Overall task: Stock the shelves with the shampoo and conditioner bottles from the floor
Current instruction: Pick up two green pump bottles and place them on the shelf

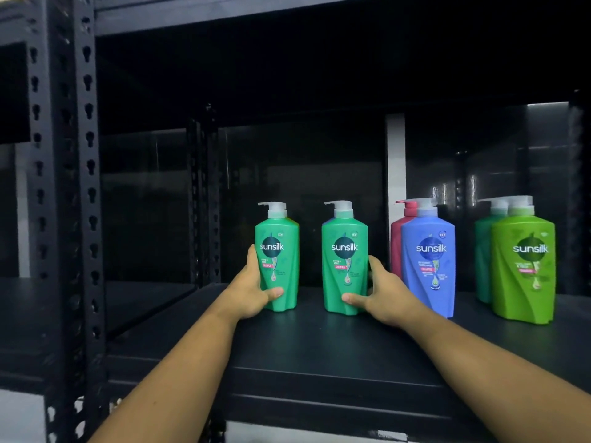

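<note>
Teal-green plastic fills both grips: the left hand (252, 290) is wrapped round the lower body of the first teal shampoo bottle (277, 260), thumb laid across its front near the base and fingers curled round its nine o'clock side. The right hand (380, 294) grasps the second teal shampoo bottle (344, 260) the mirrored way, thumb on the front low down, fingers behind its three o'clock side. Both bottles stand upright on the black shelf board (319, 346), apart from each other, Sunsilk labels facing out and pump spouts pointing to nine o'clock. At three o'clock from the right hand, just beside it, stands the blue shampoo bottle (430, 263), with a red pump bottle (398, 238) partly hidden behind it. Further toward three o'clock stands the lime-green shampoo bottle (524, 270), a darker green bottle (483, 251) tucked behind its nine o'clock side. A perforated steel upright (64, 187) rises at nine o'clock of the view.
</note>
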Available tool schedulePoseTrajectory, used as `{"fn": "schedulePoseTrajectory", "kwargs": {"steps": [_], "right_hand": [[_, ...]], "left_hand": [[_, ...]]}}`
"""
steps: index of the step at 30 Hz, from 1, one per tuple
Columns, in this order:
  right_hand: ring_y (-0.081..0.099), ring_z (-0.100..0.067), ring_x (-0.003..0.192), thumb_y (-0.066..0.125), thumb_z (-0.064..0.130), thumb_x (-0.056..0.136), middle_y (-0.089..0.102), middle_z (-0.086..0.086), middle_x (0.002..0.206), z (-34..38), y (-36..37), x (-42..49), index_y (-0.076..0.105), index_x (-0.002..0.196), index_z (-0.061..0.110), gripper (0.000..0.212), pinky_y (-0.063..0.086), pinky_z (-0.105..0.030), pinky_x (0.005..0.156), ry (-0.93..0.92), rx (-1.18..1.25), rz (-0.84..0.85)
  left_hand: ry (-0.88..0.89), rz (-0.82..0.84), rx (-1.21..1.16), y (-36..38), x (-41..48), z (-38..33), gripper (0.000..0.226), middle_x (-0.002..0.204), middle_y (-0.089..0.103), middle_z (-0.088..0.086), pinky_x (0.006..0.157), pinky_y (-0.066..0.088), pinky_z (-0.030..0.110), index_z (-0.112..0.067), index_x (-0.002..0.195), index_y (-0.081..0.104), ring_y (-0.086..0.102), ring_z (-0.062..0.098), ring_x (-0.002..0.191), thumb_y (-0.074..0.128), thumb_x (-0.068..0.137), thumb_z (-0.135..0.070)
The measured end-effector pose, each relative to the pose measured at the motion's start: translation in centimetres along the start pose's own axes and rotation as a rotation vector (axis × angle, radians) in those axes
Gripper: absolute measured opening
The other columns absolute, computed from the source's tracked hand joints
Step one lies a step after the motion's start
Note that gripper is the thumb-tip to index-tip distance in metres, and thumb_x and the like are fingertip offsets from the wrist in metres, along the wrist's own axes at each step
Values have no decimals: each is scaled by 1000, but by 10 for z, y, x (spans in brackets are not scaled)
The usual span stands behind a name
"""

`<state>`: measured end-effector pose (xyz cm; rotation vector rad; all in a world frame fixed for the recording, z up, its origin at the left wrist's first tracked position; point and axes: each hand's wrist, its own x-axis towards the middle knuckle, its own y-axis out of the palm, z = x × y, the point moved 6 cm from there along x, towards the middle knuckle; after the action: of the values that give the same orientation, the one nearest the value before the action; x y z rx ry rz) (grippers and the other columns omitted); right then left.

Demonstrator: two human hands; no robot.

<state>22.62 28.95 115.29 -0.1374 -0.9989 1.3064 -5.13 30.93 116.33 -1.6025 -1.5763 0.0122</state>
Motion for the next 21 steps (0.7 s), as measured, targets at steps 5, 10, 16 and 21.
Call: {"fn": "schedulePoseTrajectory", "kwargs": {"steps": [5, 10, 16, 21], "right_hand": [[67, -5, 95, 87, 33, 78, 64, 17, 112, 2, 0, -1, 38, 142, 29, 81, 55, -33, 94, -20, 16, 10], [68, -7, 95, 87, 36, 77, 64, 16, 115, 2, 2, 1, 37, 142, 29, 83, 57, -36, 92, -24, 13, 11], [68, -6, 96, 86, 42, 76, 64, 15, 114, -4, 3, 2, 43, 137, 26, 76, 55, -30, 91, 8, -24, 15], [65, -15, 111, 74, 58, 82, 66, 4, 127, -2, 4, -5, 49, 137, 21, 71, 51, -31, 96, 75, -183, 67]], "left_hand": [[-15, 10, 26, -1, 0, 4, 88, 131, 57, -14, 98, 38, 16, -30, 154, 17, 55, 8, 123, 73, 91, -4], [-31, 21, 21, -1, -1, 5, 89, 136, 57, -11, 104, 36, 22, -29, 156, 16, 54, 9, 125, 73, 92, -6], [-109, 39, 54, 0, -3, 11, 81, 136, 60, -6, 102, 39, 27, -28, 155, 18, 56, 13, 123, 71, 95, -16], [-216, 116, 194, -1, -15, 12, 76, 145, 56, -3, 101, 39, 28, -22, 158, 22, 54, 17, 127, 66, 98, -39]]}}
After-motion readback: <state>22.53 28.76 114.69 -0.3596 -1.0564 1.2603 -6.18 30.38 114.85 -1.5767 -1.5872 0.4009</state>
